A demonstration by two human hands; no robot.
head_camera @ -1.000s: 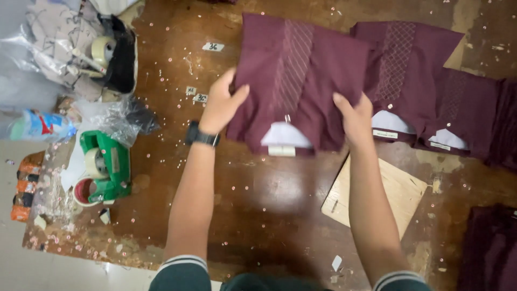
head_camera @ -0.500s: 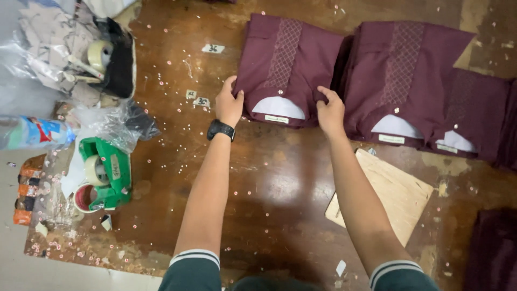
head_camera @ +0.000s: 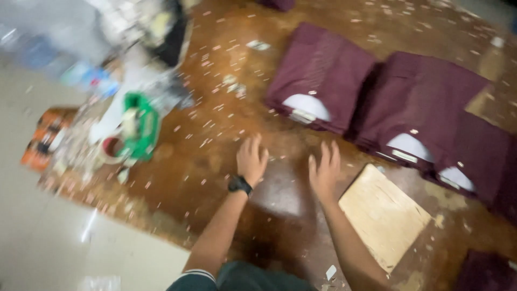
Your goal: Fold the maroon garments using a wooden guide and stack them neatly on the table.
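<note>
A folded maroon shirt [head_camera: 323, 75] with a white collar insert lies on the brown floor in the head view. My left hand [head_camera: 251, 158], with a black watch on its wrist, hovers below it with fingers spread and nothing in it. My right hand [head_camera: 323, 168] is beside it, also spread and holding nothing. Both hands are apart from the shirt. Right of it lies a second folded maroon shirt [head_camera: 420, 102], then a third [head_camera: 476, 161]. A flat wooden board [head_camera: 383, 215] lies just right of my right hand. The picture is blurred.
A green tape dispenser [head_camera: 137, 126] and clear plastic bags [head_camera: 124, 32] sit at the left, with an orange package [head_camera: 43, 137] beyond. Small paper scraps litter the floor. More maroon cloth [head_camera: 484, 272] shows at the bottom right corner.
My hands have let go of the folded shirt, which now rests on the floor, and drawn back toward me. The camera has swung, blurring the view.
</note>
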